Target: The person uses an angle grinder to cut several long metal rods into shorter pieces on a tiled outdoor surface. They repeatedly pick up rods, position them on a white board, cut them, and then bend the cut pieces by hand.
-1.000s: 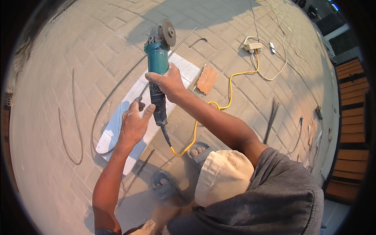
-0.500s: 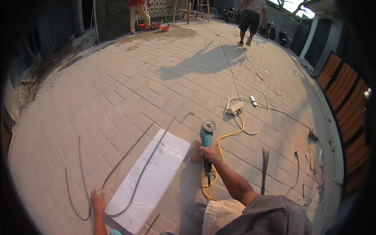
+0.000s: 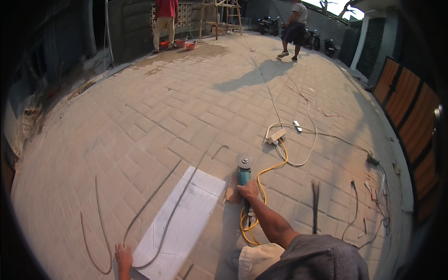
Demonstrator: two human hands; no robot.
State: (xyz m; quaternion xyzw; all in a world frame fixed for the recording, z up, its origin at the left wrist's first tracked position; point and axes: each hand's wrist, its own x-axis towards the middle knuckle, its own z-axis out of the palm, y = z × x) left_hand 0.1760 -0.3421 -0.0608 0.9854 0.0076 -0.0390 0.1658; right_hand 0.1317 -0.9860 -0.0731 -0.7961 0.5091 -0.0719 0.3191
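My right hand (image 3: 249, 189) is wrapped round the angle grinder (image 3: 244, 175), a teal tool with a round cutting disc (image 3: 244, 161) at its far end. The grinder is over a reddish-brown flat piece (image 3: 232, 188) on the paving. My left hand (image 3: 123, 256) is low at the left, fingers stretched and a little apart, at the bend of a U-shaped metal rod (image 3: 154, 202). One leg of that rod crosses a white board (image 3: 196, 207). Another U-bent rod (image 3: 101, 218) is left of this hand. Whether my left fingers touch a rod cannot be seen.
A yellow cord (image 3: 270, 167) runs from the grinder to a power strip (image 3: 276, 136). Right of me are a bundle of thin wires (image 3: 316, 205) and loose cables (image 3: 354, 212). Two people stand farther off, near red tubs (image 3: 181, 43) and parked motorbikes (image 3: 269, 25). A slatted orange gate (image 3: 410, 135) is on the right.
The view has tilted up slightly, so near things sit lower. The person at the back right has turned sideways and stepped farther off. Both my hands keep about their places beside the board.
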